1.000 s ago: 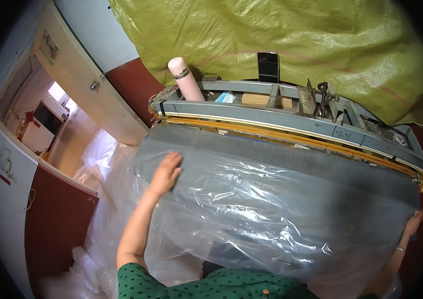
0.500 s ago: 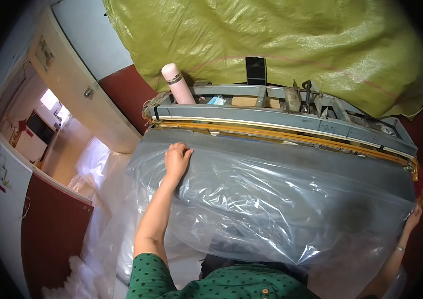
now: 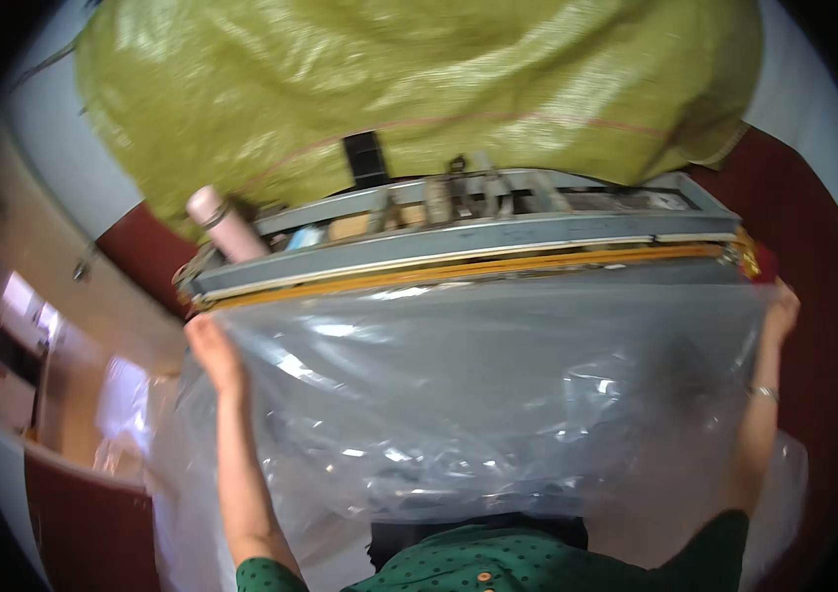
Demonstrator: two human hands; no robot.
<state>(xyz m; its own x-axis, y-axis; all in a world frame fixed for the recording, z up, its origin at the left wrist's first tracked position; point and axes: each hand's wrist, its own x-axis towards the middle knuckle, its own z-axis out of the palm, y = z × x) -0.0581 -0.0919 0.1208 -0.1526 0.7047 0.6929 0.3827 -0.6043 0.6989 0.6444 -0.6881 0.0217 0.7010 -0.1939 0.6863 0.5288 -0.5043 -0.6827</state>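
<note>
A wide clear plastic sheet (image 3: 478, 365) stretches between my two hands over a grey work surface. My left hand (image 3: 214, 347) is closed on its far left corner, near the left end of a long metal frame (image 3: 498, 234). At the far right corner my right hand (image 3: 782, 311) pinches the sheet's edge, beside the frame's right end. The sheet's far edge runs nearly straight, just on my side of the orange strips (image 3: 458, 269) along the frame. Its near part hangs in shiny wrinkles toward my body.
In the frame's tray, a pink bottle (image 3: 226, 227) leans at the left, near a blue-and-white piece (image 3: 305, 237) and metal clamps (image 3: 458, 187). A dark phone (image 3: 365, 160) stands behind. Yellow-green woven sheeting (image 3: 419, 79) covers the back. An open doorway (image 3: 29, 365) lies left.
My left hand has moved from the top of the sheet to its far left corner. The sheet is now pulled flatter and farther up toward the frame. The view has turned.
</note>
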